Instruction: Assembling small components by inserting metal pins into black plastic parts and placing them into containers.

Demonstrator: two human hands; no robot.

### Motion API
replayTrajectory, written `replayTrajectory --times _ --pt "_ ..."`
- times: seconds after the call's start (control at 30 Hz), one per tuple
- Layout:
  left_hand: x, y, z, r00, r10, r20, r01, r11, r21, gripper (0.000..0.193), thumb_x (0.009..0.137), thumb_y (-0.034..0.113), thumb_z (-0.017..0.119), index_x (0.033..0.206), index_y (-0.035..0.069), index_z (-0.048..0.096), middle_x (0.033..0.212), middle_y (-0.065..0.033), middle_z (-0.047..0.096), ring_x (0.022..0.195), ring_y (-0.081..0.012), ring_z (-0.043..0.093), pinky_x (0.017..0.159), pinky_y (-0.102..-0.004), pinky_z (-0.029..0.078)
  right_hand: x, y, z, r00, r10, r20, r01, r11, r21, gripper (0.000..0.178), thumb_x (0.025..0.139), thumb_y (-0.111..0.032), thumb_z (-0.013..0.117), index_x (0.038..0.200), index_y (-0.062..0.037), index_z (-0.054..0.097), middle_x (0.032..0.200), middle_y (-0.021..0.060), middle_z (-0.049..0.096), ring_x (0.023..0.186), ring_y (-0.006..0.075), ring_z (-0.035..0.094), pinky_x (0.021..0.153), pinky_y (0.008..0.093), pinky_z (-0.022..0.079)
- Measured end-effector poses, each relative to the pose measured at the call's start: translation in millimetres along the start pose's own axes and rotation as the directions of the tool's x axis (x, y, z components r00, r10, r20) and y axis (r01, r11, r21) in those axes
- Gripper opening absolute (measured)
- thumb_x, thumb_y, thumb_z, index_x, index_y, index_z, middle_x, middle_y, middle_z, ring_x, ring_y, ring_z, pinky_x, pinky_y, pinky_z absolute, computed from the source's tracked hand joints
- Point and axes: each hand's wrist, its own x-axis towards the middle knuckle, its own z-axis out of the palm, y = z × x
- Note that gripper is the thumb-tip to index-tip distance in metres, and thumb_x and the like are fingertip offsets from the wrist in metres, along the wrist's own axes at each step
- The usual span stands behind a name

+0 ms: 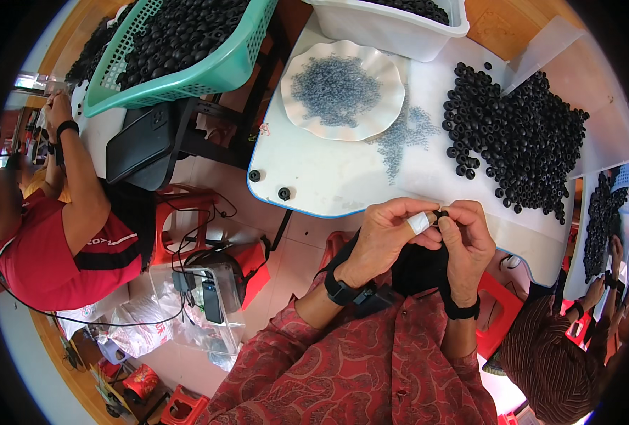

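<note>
In front of my chest, both hands meet at the table's near edge. My left hand (391,230), with white tape round a finger, pinches a small black ring-shaped part (440,214). My right hand (468,244) grips the same part from the other side with thumb and fingertips. The fingers cover most of it. Beyond them to the right lies a heap of similar black parts (523,131). A scalloped white plate (304,120) holds a pile of small clear rings (337,90), and more clear rings (403,138) are scattered beside it.
Two black parts (284,193) sit near the left corner of the white table (314,170). Behind stands a white bin (378,30); a clear plastic bin (605,127) lies tipped at the heap. A green basket (215,74) of black parts stands left. Co-workers (80,234) sit on both sides.
</note>
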Motion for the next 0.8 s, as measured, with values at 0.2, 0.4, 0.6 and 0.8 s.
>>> replayTrajectory --times 0.2,0.4,0.6,0.8 --pt "-5 10 6 1.000 -0.011 -0.029 0.012 0.999 0.052 0.022 0.095 0.008 0.056 0.111 -0.006 0.063 0.103 -0.0144 0.066 0.086 -0.0172 0.067 0.075 -0.0311 0.060 1 -1 -3 0.997 -0.068 0.043 0.073 0.991 -0.114 0.014 0.080 0.003 0.069 0.092 0.0003 0.063 0.094 0.0064 0.057 0.084 0.0141 0.054 0.075 0.0248 0.044" --pt "-7 6 7 0.998 -0.012 -0.057 0.015 0.999 0.038 0.023 0.094 0.012 0.060 0.109 -0.005 0.064 0.100 -0.0107 0.066 0.086 -0.0127 0.065 0.075 -0.0258 0.058 -4 -7 2 0.989 -0.128 0.067 0.141 0.962 -0.233 0.016 0.077 0.005 0.071 0.091 0.0006 0.063 0.092 0.0067 0.057 0.076 0.0132 0.058 0.067 0.0242 0.048" --pt "-8 3 11 0.997 0.018 -0.070 -0.012 0.996 0.087 0.021 0.091 0.007 0.064 0.109 -0.004 0.064 0.098 -0.0089 0.067 0.086 -0.0113 0.063 0.074 -0.0232 0.054 -9 -5 5 0.977 -0.203 0.072 0.215 0.920 -0.326 0.018 0.074 0.007 0.072 0.089 0.0016 0.062 0.091 0.0078 0.057 0.072 0.0132 0.059 0.063 0.0242 0.050" --pt "-6 -5 8 0.997 0.043 -0.065 -0.032 0.987 0.159 0.021 0.089 0.003 0.065 0.109 -0.005 0.064 0.097 -0.0090 0.068 0.086 -0.0122 0.064 0.078 -0.0240 0.053 -10 -3 6 0.971 -0.227 0.070 0.237 0.901 -0.363 0.019 0.073 0.008 0.070 0.088 0.0013 0.062 0.090 0.0080 0.058 0.070 0.0137 0.059 0.060 0.0250 0.049"
